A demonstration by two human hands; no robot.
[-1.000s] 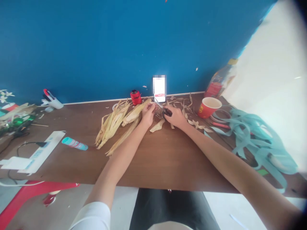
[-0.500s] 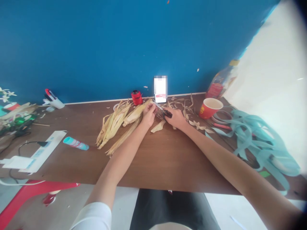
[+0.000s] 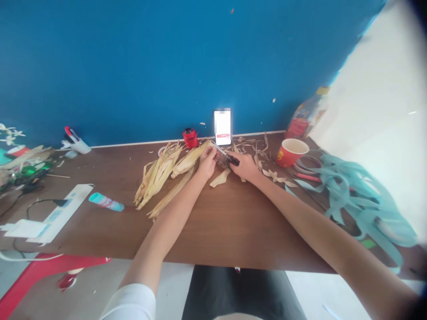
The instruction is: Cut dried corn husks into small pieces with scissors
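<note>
My right hand (image 3: 246,167) is closed around the black handles of a pair of scissors (image 3: 220,150), whose blades point up and left. The blade tips lie right by the fingertips of my left hand (image 3: 208,162). Those left fingers are pinched together, and whatever lies between them is too small to make out. Behind and left of that hand are dried corn husks (image 3: 188,161), with a larger husk bundle (image 3: 158,175) farther left. A loose husk piece (image 3: 220,178) rests on the table between my hands. Cut scraps (image 3: 256,146) are scattered beyond my right hand.
A lit phone (image 3: 222,126) leans on the blue wall, near a red thread spool (image 3: 190,138). Rightward stand a red paper cup (image 3: 289,155), a bottle (image 3: 302,120) and tangled teal ribbon (image 3: 353,186). Leftward lie a blue tube (image 3: 106,202) and a power strip (image 3: 65,215) on the brown table (image 3: 227,226).
The scissors' blades show longer and tilt a little differently beside my left fingertips. Both hands stay in nearly the same place; the whole view has shifted slightly.
</note>
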